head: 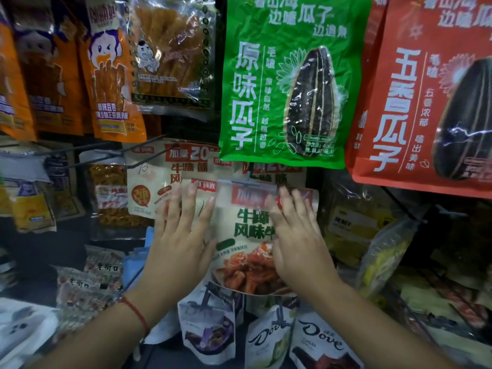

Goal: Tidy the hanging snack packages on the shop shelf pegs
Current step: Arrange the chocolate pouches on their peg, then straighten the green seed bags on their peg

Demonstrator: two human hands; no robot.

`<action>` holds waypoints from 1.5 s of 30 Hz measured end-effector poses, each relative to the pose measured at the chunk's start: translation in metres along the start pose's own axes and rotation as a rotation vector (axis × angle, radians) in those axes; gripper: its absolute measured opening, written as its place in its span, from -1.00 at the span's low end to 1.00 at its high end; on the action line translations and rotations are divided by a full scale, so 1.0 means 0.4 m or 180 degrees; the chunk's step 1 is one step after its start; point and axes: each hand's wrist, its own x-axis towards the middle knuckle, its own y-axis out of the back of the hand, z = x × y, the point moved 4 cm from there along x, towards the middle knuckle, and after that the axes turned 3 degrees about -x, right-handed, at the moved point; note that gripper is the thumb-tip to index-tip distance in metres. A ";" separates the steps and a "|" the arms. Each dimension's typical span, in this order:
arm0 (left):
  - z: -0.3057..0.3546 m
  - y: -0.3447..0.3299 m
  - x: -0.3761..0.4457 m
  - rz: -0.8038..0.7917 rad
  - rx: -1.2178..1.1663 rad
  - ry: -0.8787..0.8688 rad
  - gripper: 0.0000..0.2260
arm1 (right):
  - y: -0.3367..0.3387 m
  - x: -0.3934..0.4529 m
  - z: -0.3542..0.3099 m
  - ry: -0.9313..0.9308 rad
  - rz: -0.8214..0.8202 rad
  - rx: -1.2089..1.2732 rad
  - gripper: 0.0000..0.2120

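I'm squaring up the cream glossy snack pouch with red banner [246, 230] on its peg below the green sunflower-seed bag [282, 83]. My left hand [181, 243] lies flat with straight fingers on its left edge; my right hand [298, 241], blurred, presses its right side. Next, I judge, it needs levelling.

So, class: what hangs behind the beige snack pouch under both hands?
Behind the beige pouch hang more beige packs with the same red banner. Only their tops show; the front pouch and both hands cover the rest.
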 end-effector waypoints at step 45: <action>0.130 0.596 0.547 -0.1080 -0.0166 0.0201 -0.38 | 0.765 0.467 0.143 0.0348 -0.1707 0.1244 -0.32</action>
